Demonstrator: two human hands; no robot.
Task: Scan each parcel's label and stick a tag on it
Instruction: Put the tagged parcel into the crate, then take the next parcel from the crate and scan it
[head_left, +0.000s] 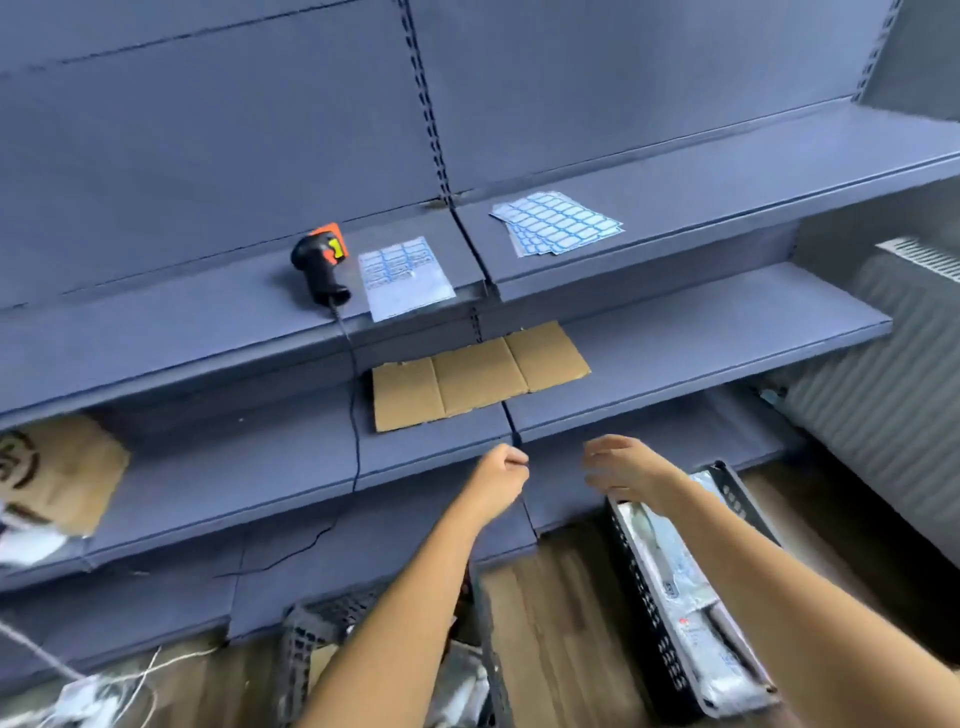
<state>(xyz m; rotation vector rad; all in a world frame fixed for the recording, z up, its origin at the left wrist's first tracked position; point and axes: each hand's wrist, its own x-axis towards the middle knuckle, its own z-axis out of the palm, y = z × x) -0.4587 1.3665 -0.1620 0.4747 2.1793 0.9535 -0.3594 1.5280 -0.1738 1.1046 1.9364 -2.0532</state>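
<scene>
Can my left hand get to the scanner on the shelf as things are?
Probably yes: the left hand seems to hold nothing, and the scanner lies uncovered on the shelf above it with nothing between.

The black scanner (319, 270) with an orange head lies on its side on the shelf (208, 317), well above and left of the left hand (501, 467), its cord hanging down over the shelf edge. Just beside it lies a partly used tag sheet (405, 275). A fanned stack of tag sheets (558, 222) lies well above the right hand (618, 467), and grey plastic parcels (691, 603) lie flat in a black basket (641, 587) just below that hand.
</scene>
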